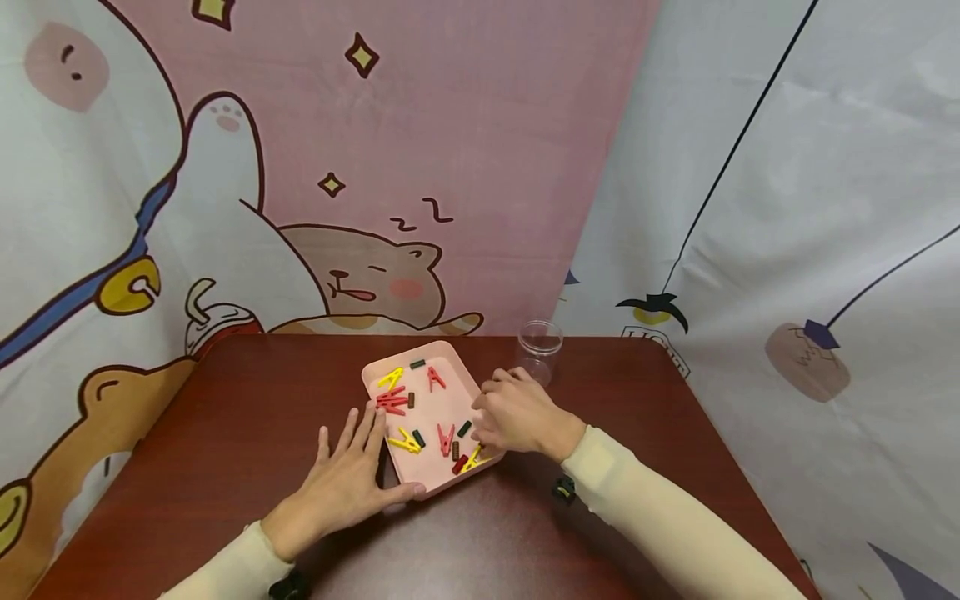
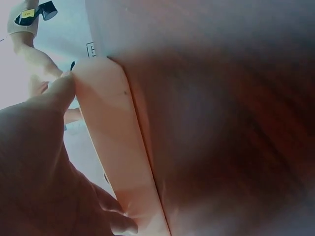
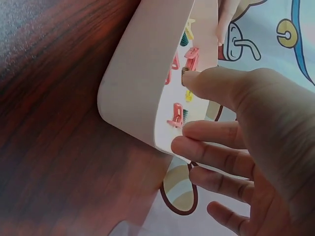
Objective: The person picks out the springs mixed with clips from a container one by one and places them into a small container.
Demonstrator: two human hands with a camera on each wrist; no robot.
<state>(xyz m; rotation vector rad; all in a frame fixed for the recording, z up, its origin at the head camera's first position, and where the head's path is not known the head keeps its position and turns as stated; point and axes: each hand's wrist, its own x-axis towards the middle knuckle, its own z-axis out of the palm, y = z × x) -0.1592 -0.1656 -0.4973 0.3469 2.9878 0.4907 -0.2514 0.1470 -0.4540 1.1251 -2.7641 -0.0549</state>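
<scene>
Rectangular pink plastic tray (image 1: 431,412) on the brown wooden counter (image 1: 240,442) is probably light, stiff, a bit slippery; I'd grab its rim. Left hand (image 1: 345,475) splays its fingers against it; right hand's (image 1: 525,415) are parted, pinching nothing visible.

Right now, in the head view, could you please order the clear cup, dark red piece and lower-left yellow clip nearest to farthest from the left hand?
1. Yellow clip, left in tray
2. Dark red piece, tray's near end
3. Clear cup, right, outside tray

The tray (image 1: 450,407) looks smooth plastic; the table (image 1: 487,537), glossy wood.
</scene>
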